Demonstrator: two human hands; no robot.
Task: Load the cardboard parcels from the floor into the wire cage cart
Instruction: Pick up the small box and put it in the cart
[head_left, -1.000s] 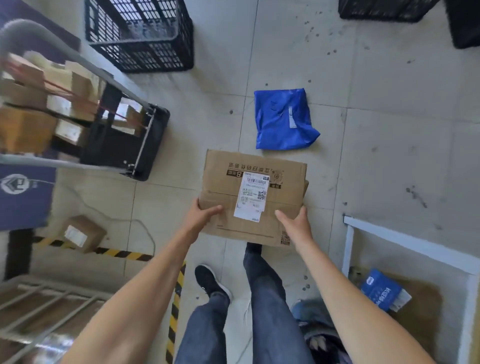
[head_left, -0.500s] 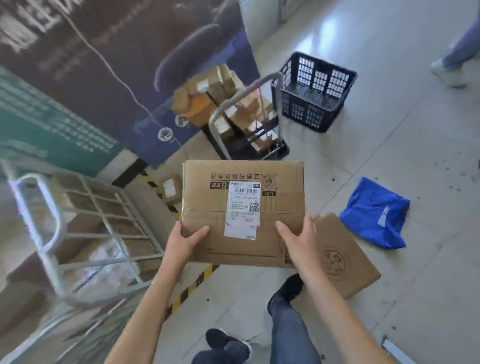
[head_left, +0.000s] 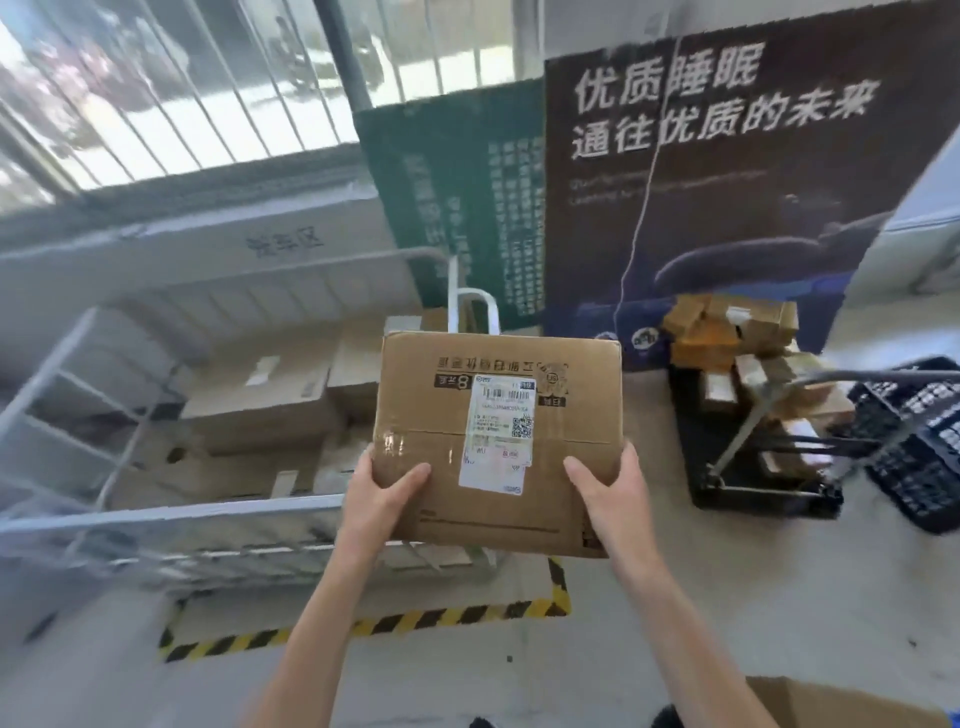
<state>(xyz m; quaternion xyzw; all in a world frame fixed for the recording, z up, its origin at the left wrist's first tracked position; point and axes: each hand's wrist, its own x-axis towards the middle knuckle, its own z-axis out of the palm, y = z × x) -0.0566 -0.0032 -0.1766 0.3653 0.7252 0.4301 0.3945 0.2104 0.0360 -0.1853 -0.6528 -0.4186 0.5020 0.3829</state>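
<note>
At the wire cage cart (head_left: 156, 514), left hand (head_left: 382, 499) and right hand (head_left: 605, 493) grip a taped rectangular cardboard parcel (head_left: 431, 395).

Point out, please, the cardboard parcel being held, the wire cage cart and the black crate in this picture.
cardboard parcel (head_left: 426, 410): head view, bare top face left of its label.
wire cage cart (head_left: 156, 514): head view, its near top rail.
black crate (head_left: 924, 483): head view, its lattice wall.

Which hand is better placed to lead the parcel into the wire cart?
Left, probably. The left hand grips the parcel by the near rail of the wire cage cart; the right hand holds the edge away from it.
</note>
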